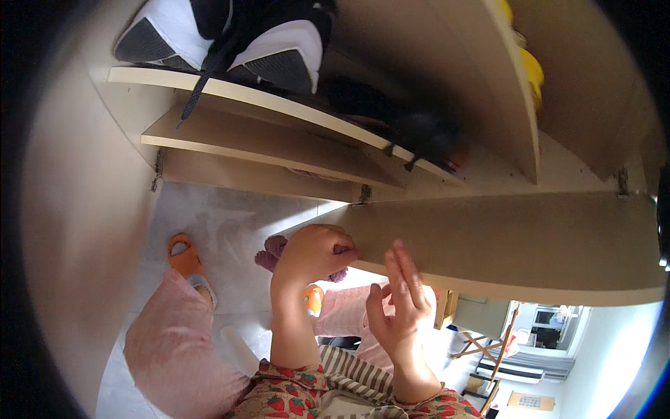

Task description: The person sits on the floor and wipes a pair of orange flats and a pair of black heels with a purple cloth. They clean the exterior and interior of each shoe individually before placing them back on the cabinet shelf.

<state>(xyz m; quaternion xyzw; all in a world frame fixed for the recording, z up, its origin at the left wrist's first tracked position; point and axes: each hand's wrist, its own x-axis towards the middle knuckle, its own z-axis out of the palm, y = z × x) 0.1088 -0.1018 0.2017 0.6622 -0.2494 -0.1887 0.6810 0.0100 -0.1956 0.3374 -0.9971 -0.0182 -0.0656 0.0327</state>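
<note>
An open shoe cabinet stands before me. Its right-hand door (497, 241) swings out across the view. By that door's near left end, my left hand (322, 246) is bent at the wrist with its fingers curled in. A dark reddish patch shows between them, and whether it is something held is unclear. My right hand (400, 298) is raised with two fingers straight and the thumb apart, holding nothing. Its fingertips overlap the door's lower edge; contact cannot be told. Purple fluffy slippers (269, 251) lie on the floor, partly hidden behind my left hand.
Black-and-white sneakers (282, 57) sit on a cabinet shelf (235, 91), a dark lace (193, 99) hanging over its edge. Below is another shelf (251, 157). Yellow items (531, 73) show behind a divider. The left door (68, 209) is open. An orange slipper (183, 256) is on my foot.
</note>
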